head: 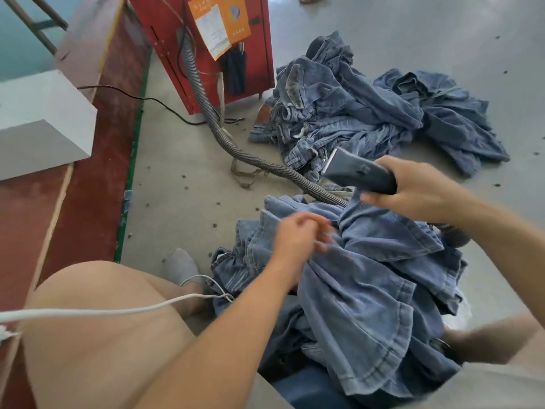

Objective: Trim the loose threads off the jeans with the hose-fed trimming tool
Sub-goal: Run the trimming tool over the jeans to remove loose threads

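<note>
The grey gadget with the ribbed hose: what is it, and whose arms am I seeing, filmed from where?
This is one picture from a camera worn on a person's head, looking down at their own arms. No robot is involved. The right hand grips the trimming tool, lifted above the cloth. Its ribbed hose runs across the floor to the red machine. The left hand, blurred by motion, is at the jeans heaped on the person's lap; whether it grips them is unclear. A second pile of jeans lies on the floor beyond, and a white cable crosses the left knee.
</note>
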{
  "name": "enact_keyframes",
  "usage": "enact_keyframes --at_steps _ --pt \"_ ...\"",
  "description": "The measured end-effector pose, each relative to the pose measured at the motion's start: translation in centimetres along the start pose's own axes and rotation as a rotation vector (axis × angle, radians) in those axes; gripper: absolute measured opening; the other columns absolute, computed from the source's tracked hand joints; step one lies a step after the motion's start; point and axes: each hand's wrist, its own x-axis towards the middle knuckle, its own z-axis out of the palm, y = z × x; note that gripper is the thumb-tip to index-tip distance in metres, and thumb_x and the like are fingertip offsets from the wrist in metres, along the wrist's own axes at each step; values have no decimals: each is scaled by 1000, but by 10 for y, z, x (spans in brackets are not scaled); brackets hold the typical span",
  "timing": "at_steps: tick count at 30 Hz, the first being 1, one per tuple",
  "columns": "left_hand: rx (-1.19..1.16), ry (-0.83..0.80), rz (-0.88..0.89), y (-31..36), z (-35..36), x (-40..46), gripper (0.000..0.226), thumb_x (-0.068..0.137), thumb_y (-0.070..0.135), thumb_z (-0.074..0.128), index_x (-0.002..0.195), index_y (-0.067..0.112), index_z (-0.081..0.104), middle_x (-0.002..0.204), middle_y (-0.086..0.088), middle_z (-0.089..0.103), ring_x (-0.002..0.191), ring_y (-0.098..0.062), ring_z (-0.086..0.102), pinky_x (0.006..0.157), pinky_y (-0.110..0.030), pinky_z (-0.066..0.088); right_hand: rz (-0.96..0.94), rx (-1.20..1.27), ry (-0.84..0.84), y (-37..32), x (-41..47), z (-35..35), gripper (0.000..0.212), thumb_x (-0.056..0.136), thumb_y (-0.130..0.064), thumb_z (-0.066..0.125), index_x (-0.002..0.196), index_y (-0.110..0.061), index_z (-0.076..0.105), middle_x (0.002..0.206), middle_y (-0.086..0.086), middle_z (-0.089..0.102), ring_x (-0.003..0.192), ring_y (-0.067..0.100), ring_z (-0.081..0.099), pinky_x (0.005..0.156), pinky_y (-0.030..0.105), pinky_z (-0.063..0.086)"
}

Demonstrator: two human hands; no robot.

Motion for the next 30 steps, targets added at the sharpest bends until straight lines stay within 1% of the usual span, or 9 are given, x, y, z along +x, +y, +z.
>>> enact_keyframes --at_steps 2,4,7,10,13,16,19,23,30 --pt "149 569 -35 0 -39 26 17 93 6 53 103 10 67 103 -13 72 99 -34 67 79 -33 57 -4 -37 -55 2 -1 10 35 88 -50 76 111 -37 53 89 -9 66 76 5 60 62 29 42" --pt "184 764 -425 -6 -75 35 46 91 24 67 130 4 53 131 -22 59 121 -39 59 99 -43 51 6 -68 -99 3 -1 16 37 90 -51 75 116 -35 53 93 -5 67 79 10 61 65 33 43" --pt "-218 453 -819 -23 -89 28 46 83 37 81 111 4 65 98 -22 70 91 -37 68 80 -48 57 14 -69 -105 5 1 17 39 90 -52 74 118 -35 52 94 -6 66 80 9 60 63 30 41" --pt "-325 458 -672 -22 -72 26 19 93 25 75 104 12 66 57 -10 69 60 -23 66 51 -34 56 18 -38 -87 6 2 13 38 89 -53 75 115 -38 51 90 -11 64 78 5 59 62 25 41" --pt "-443 413 -301 2 -54 38 34 99 31 68 125 10 62 109 -17 72 94 -34 70 78 -54 62 21 -8 -59 8 3 9 36 89 -52 75 113 -39 52 89 -11 64 77 5 59 62 27 42" --pt "-560 97 -106 24 -33 29 35 105 25 57 137 11 56 136 -19 62 122 -42 59 93 -71 51 37 27 1 10 2 0 34 89 -51 74 113 -36 55 91 -8 65 80 10 61 67 34 46" --pt "-536 -151 1 19 -22 18 30 105 2 49 130 13 61 131 -18 67 120 -36 64 102 -60 50 49 92 51 13 -1 -17 28 88 -46 77 104 -34 57 82 -6 65 74 15 63 67 37 46" --pt "-240 -179 116 8 -16 8 48 92 -17 57 126 17 61 127 -16 67 119 -31 65 106 -46 52 8 190 40 13 -13 -41 21 84 -42 79 96 -38 62 66 -3 69 51 15 65 58 40 56" --pt "76 -266 161 1 3 0 51 87 8 64 133 29 66 126 5 72 121 -14 65 106 -31 51 27 65 -1 6 -17 -33 23 82 -47 80 91 -37 62 72 -12 68 62 1 62 61 30 44"
